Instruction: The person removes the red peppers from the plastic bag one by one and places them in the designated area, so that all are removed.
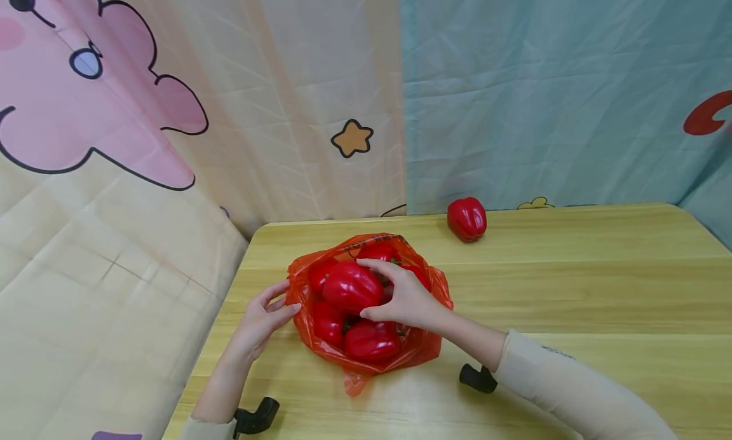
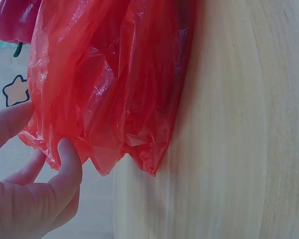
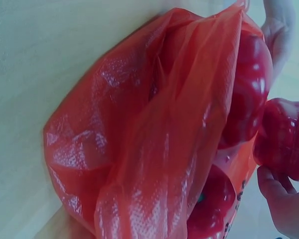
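Observation:
A red plastic bag [image 1: 422,351] stands with its mouth spread on the table, holding several red bell peppers [image 1: 373,341]. My right hand [image 1: 410,299] grips one bell pepper [image 1: 351,287] over the bag's mouth, fingers and thumb round its right end. In the right wrist view this held pepper [image 3: 284,137] overlaps the bag's rim. My left hand [image 1: 258,324] is at the bag's left side, its fingers spread and loosely bent. Seen from the left wrist, the thumb [image 2: 69,159] is right at the crinkled rim, and another fingertip is partly hidden by the bag.
A single red bell pepper [image 1: 467,219] lies by the table's back edge, right of the bag. The wooden table [image 1: 577,275] has rounded back corners. Patterned curtains [image 1: 532,96] hang behind it and at the left. Black fittings [image 1: 478,379] sit at both wrists.

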The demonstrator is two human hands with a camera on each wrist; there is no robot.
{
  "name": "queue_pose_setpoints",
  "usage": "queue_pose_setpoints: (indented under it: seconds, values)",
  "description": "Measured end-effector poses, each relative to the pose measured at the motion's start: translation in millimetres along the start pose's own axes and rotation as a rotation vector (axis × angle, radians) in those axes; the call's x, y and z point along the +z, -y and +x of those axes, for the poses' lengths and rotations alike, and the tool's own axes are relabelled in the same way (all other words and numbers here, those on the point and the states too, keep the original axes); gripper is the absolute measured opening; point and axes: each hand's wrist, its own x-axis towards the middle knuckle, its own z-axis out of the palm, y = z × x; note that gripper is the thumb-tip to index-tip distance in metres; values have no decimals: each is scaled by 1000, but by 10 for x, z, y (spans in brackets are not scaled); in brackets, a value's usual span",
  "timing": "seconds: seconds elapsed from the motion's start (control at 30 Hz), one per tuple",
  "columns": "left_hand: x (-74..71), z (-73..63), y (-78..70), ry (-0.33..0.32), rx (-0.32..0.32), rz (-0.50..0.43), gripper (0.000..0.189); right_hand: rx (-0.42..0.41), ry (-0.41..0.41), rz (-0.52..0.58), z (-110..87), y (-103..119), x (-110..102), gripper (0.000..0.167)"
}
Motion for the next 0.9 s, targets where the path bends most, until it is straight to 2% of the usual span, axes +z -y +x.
queue_pose_setpoints:
  seconds: [0.3,0.47,0.9]
  values:
    - [-5,6,5,1,-2,4,59,20,-12,78,23,-21,-94,70]
    - [1,11,-9,-1,-5,-10,58,41,-44,112,38,-18,-174,70]
    - [8,13,-29,-1,-8,-7,57,11,-133,94,32,-20,-505,73]
